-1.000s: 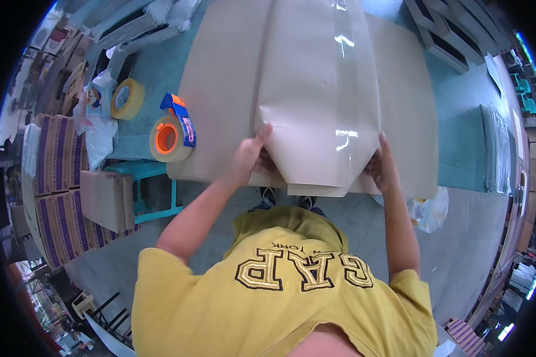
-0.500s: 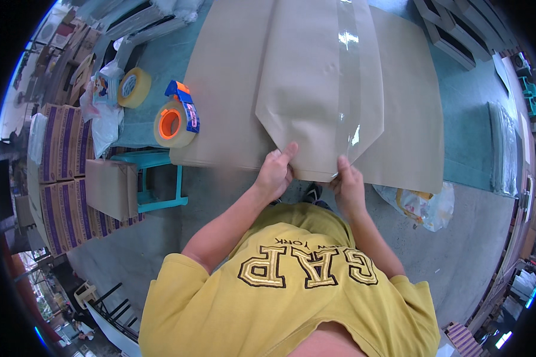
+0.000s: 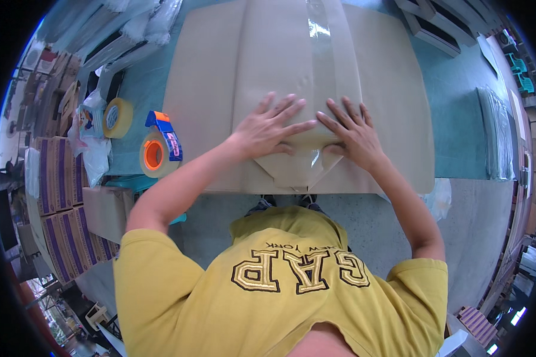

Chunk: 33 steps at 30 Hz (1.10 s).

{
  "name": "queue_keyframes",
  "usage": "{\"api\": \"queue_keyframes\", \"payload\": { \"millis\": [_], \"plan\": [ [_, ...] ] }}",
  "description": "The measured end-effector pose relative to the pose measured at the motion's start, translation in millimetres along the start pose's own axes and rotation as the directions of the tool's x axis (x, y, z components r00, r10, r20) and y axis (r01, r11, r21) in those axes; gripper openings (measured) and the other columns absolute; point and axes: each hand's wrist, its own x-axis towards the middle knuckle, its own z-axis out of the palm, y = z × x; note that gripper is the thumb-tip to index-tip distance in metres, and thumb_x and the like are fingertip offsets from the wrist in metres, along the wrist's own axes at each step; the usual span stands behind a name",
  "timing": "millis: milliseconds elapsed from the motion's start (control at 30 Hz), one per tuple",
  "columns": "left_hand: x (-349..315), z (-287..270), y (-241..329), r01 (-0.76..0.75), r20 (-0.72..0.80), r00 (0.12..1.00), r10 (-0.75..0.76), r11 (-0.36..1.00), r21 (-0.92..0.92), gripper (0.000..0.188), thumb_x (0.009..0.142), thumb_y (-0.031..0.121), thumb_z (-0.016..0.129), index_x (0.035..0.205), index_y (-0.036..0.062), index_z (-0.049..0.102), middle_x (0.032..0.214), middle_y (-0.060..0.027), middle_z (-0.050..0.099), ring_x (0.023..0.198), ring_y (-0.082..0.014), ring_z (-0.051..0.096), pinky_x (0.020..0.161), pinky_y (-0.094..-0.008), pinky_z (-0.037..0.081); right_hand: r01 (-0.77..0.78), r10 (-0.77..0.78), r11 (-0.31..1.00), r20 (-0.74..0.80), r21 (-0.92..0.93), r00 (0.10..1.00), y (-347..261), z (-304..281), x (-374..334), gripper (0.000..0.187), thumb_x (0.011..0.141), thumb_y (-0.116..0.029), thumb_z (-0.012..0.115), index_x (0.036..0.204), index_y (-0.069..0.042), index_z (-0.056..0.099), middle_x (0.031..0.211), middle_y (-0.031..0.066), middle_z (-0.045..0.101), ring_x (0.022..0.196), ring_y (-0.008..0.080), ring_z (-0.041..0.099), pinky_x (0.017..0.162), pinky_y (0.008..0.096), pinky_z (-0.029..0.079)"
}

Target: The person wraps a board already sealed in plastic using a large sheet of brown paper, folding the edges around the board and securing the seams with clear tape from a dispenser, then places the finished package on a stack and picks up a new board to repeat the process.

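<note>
A package wrapped in brown kraft paper lies lengthwise on a larger flat brown sheet. A strip of clear tape runs down its top. Its near end tapers into a folded flap close to the sheet's front edge. My left hand rests on the package with fingers spread, left of the tape. On the right side my right hand presses down too, fingers fanned out. Neither hand holds anything. The fingertips of both nearly meet over the tape strip.
A tape dispenser with an orange core and a roll of tape sit left on the green table. Plastic-wrapped items lie at the back left. A flat plastic-wrapped stack is at the right edge. Stacked cartons stand at far left.
Both hands have let go of the flap's near edge and moved forward onto the package top, now flat and spread. The package appears closer and lower in view.
</note>
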Motion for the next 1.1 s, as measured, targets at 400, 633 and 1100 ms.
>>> {"api": "queue_keyframes", "payload": {
  "millis": [400,633,1100],
  "plan": [
    [-83.5,28.4,-21.3,0.034,-0.143,0.990,0.015,0.942,0.334,0.050,0.081,0.028,0.052,0.125,0.0465,0.040,0.138,-0.0080,0.025,0.129,-0.0303,0.024,0.104,-0.0550,0.018,0.121,-0.120,0.993,0.075,-0.011,0.990,-55.9,3.2,49.1,0.079,0.071,-0.029,0.067,0.137,-0.033,0.024,0.144,0.0031,0.023,0.133,0.0297,0.018,0.104,0.0566,0.015],
    [-100.4,-3.3,10.8,0.196,0.179,0.956,-0.234,0.958,0.207,0.044,0.078,0.031,0.055,0.122,0.0289,0.049,0.138,-0.0078,0.025,0.130,-0.0268,0.020,0.105,-0.0547,0.016,0.091,-0.085,0.993,0.080,-0.078,0.993,-59.7,9.5,48.8,0.080,0.071,-0.026,0.066,0.138,-0.032,0.022,0.143,0.0032,0.024,0.131,0.0312,0.023,0.101,0.0570,0.023],
    [-22.0,31.7,47.0,-0.045,-0.424,0.906,0.005,0.996,-0.083,0.015,0.071,0.014,0.059,0.084,0.0084,0.056,0.108,-0.0094,0.050,0.106,-0.0264,0.049,0.093,-0.0506,0.040,0.212,-0.212,0.977,-0.008,0.000,0.977,-38.4,14.2,49.9,0.066,0.074,-0.028,0.065,0.133,-0.024,0.036,0.139,0.0066,0.032,0.128,0.0305,0.030,0.102,0.0534,0.023]
  ]
}}
